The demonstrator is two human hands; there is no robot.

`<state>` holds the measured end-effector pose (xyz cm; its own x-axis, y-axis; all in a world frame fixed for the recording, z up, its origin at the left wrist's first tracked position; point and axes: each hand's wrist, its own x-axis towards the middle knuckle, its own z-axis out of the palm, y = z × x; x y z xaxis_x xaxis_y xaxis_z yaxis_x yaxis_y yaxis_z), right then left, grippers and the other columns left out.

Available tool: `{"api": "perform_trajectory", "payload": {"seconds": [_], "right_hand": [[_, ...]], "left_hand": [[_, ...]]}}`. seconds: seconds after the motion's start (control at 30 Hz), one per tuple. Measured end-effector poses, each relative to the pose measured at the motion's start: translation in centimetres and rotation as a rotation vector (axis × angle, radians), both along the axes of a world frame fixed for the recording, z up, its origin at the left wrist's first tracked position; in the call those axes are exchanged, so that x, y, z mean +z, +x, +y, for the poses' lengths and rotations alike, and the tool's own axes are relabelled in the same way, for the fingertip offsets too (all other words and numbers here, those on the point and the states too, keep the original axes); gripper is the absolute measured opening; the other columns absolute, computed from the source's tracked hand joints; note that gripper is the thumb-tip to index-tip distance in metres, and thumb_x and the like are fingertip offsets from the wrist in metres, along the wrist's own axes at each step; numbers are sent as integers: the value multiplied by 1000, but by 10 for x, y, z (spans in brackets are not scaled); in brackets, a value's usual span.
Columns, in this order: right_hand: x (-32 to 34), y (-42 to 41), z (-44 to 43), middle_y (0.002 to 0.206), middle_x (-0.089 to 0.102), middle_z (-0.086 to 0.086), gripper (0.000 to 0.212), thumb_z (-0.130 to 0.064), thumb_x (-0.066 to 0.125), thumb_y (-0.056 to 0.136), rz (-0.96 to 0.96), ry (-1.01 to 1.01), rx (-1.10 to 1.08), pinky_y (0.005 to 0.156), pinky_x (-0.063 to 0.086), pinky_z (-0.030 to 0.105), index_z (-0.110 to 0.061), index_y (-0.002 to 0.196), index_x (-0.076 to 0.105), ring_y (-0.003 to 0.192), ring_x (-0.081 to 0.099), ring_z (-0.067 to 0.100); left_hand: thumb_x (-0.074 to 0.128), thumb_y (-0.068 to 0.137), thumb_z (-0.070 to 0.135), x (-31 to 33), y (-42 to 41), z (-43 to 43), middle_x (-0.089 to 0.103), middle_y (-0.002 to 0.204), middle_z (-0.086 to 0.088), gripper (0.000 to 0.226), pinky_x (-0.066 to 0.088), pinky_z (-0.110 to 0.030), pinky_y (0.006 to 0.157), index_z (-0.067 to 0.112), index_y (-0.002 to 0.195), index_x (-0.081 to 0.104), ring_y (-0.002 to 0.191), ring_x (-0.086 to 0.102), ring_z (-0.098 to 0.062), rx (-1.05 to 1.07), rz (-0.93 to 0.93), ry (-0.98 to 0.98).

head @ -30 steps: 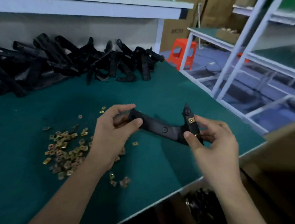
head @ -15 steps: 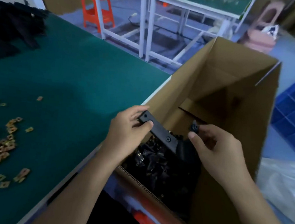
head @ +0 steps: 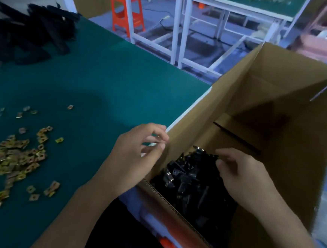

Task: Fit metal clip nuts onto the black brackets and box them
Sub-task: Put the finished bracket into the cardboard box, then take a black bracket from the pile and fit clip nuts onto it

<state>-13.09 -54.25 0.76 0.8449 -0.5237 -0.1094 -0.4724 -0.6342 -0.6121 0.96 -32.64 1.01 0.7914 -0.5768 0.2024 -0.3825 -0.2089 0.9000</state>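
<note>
A tall open cardboard box point(head: 278, 90) stands against the right edge of the green table point(head: 107, 76). Its bottom holds a heap of black brackets point(head: 193, 183), some showing metal clip nuts. My left hand point(head: 136, 155) hovers at the box's near-left wall with loosely curled fingers and holds nothing. My right hand point(head: 238, 176) hangs over the heap inside the box, also empty with relaxed fingers. A scatter of brass-coloured clip nuts point(head: 15, 157) lies on the table at the left. A pile of bare black brackets point(head: 33, 31) sits at the far left.
Beyond the table stand an orange plastic stool point(head: 126, 9) and white-framed workbenches point(head: 226, 9). A pink seat point(head: 313, 43) is at the far right. The box's tall flaps rise on its far and right sides.
Both hands have let go of the black bracket they held over the box; it now lies among the others inside. The hands have drawn slightly apart.
</note>
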Motion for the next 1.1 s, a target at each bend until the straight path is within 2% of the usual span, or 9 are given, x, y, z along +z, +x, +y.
{"api": "perform_trajectory", "payload": {"seconds": [0.13,0.2,0.3,0.43,0.57,0.7,0.83,0.97,1.1], "right_hand": [[9,52,44,96,62,-26,35,-30,64,95,-212,27,167,66,41,-4,-39,129,60,93,56,-20],[15,83,76,100,63,-20,40,-33,65,91,-301,39,273,68,49,6,-46,127,56,94,60,-11],[15,128,131,108,59,-16,46,-29,69,87,-413,49,429,84,53,27,-42,130,56,103,59,-3],[12,182,207,120,45,-31,56,-45,62,91,-398,65,650,89,43,16,-52,141,39,113,47,-11],[8,243,275,127,36,-31,55,-48,59,96,-304,99,825,77,37,7,-55,144,33,102,38,-26],[6,316,335,139,39,-12,56,-47,59,97,-241,94,840,91,34,20,-40,149,39,119,45,5],[-1,393,392,147,37,3,58,-47,59,97,-170,58,794,96,45,33,-31,150,40,128,48,26],[-12,456,433,162,15,9,86,-60,68,86,-156,63,703,119,28,43,-31,156,27,150,14,30],[-16,508,454,167,-13,8,121,-80,71,64,-170,26,614,124,11,49,-45,157,4,154,-12,29]], "left_hand": [[67,96,17,25,21,73,68,121,14,15,54,-19,78,31,93,63,101,72,-15,275,-165,-160],[64,97,24,30,37,127,68,120,12,6,57,-25,78,30,99,63,101,71,-15,489,-258,-155],[65,97,14,23,60,216,70,104,12,23,57,-28,77,37,97,63,94,68,-8,893,-315,-138],[63,92,3,0,81,310,67,93,2,30,50,-33,77,32,95,61,85,64,-15,1292,-337,26],[65,88,-3,-23,93,343,67,92,-2,19,47,-31,77,14,97,66,86,64,-20,1376,-351,153],[63,92,9,-25,99,350,66,87,17,29,44,-7,66,37,86,61,84,61,2,1435,-248,-43],[63,93,14,-24,104,352,61,92,32,25,43,-3,65,37,83,62,87,60,7,1463,-148,-70],[65,92,14,-24,107,353,61,90,31,22,43,-4,62,33,80,65,85,59,7,1484,-99,-97],[69,83,6,-25,111,353,65,83,24,27,42,-2,63,31,73,65,83,62,3,1504,-153,-88]]}}
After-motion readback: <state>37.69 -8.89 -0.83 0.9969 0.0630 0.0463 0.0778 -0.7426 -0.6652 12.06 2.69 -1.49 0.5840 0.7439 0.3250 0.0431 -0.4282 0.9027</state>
